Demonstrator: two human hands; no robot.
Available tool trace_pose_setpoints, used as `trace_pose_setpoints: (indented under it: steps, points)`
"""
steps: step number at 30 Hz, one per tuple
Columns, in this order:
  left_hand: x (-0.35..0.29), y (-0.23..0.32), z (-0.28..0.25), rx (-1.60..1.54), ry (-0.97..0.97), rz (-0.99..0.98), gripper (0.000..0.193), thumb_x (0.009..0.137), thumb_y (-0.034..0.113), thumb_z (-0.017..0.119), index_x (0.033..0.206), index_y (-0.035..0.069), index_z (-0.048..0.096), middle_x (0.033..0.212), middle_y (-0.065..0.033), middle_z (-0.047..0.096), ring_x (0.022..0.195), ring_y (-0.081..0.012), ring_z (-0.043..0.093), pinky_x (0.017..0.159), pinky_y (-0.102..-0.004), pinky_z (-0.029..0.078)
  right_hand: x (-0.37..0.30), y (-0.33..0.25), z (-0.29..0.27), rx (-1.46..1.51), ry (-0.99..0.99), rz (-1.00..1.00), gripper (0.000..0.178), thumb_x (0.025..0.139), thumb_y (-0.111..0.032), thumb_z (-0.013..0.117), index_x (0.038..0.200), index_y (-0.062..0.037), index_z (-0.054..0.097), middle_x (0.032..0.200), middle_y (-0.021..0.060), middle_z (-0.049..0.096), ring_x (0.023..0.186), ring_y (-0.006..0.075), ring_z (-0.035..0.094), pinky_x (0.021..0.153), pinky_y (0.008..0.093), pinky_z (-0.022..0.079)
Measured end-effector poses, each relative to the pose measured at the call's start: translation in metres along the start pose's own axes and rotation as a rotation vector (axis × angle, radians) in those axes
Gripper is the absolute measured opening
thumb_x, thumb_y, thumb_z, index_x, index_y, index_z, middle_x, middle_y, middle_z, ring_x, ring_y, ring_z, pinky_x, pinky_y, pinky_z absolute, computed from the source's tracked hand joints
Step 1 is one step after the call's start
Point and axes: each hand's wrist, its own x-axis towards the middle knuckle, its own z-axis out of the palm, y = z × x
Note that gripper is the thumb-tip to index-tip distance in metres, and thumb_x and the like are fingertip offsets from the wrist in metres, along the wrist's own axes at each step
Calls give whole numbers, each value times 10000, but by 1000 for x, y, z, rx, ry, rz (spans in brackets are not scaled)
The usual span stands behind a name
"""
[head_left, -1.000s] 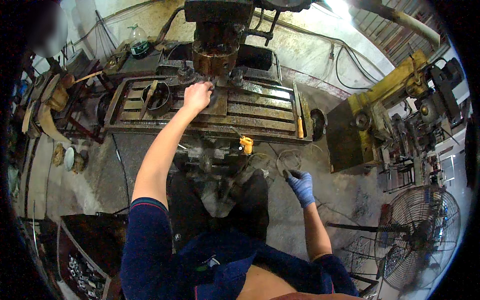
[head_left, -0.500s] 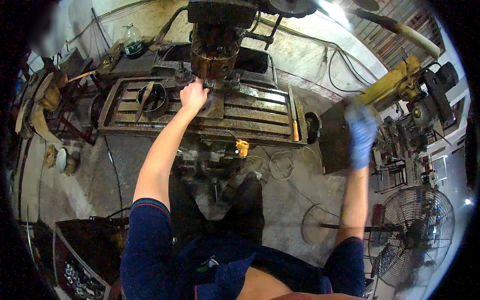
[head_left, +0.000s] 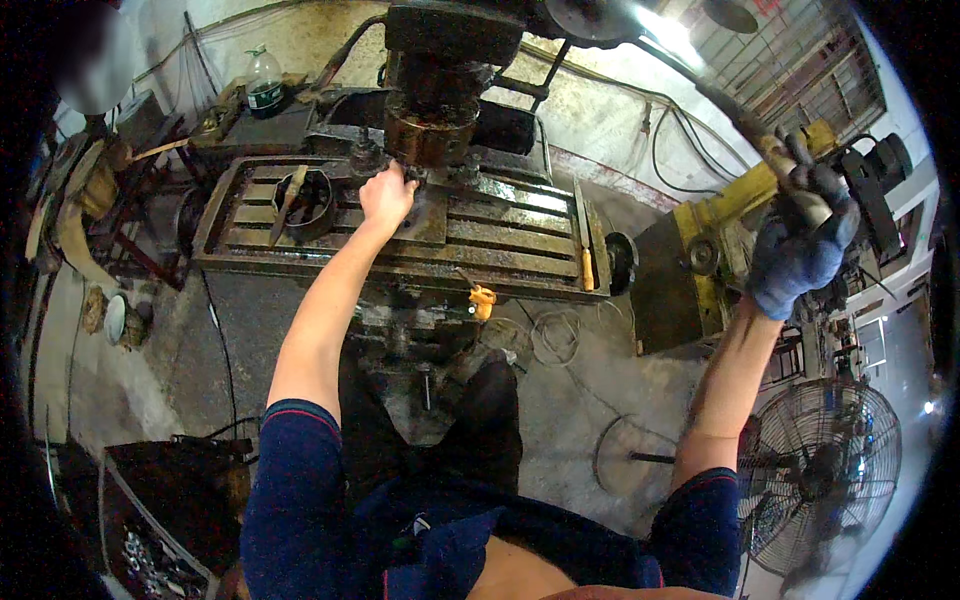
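Note:
My bare left hand (head_left: 387, 197) is closed just under the dark, oily machine head (head_left: 432, 122), above the slotted metal table (head_left: 500, 250). Whatever its fingers grip is hidden or too small to name. At the upper right, my right hand (head_left: 805, 230), in a blue and dark grey work glove, wraps round the end of a long lever handle (head_left: 768, 150) that slopes down toward it from the machine's top. A round dark pot (head_left: 318, 212) with a flat stick in it stands on the table, left of my left hand.
A file with an orange handle (head_left: 588, 268) lies along the table's right end. At its front edge hangs a yellow-orange air gun (head_left: 482, 300). A yellow machine (head_left: 690, 255) stands right, with a floor fan (head_left: 820, 475) nearer. A plastic bottle (head_left: 264, 82) stands far left. Metal parts (head_left: 160, 565) fill a bin.
My right hand has risen up and to the right and has taken hold of the lever handle, which has swung lower. My left hand stays in place under the machine head.

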Motion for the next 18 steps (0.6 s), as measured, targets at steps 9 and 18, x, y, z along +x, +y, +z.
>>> trace_pose_setpoints:
  steps: [9, 18]
  points:
    - [2, 3, 2, 4, 6, 46, 366, 731, 339, 649, 905, 29, 561, 745, -160, 625, 742, -317, 622, 631, -427, 497, -61, -11, 13, 268, 123, 171, 389, 926, -281, 335, 773, 17, 532, 873, 201, 612, 907, 326, 591, 868, 443, 413]
    - [-9, -13, -24, -124, -96, 168, 288, 729, 294, 651, 871, 49, 602, 812, -138, 634, 791, -308, 611, 674, -415, 487, -68, -10, 18, 272, 195, 210, 357, 902, -272, 389, 761, 23, 534, 824, 181, 599, 799, 286, 585, 893, 465, 402]
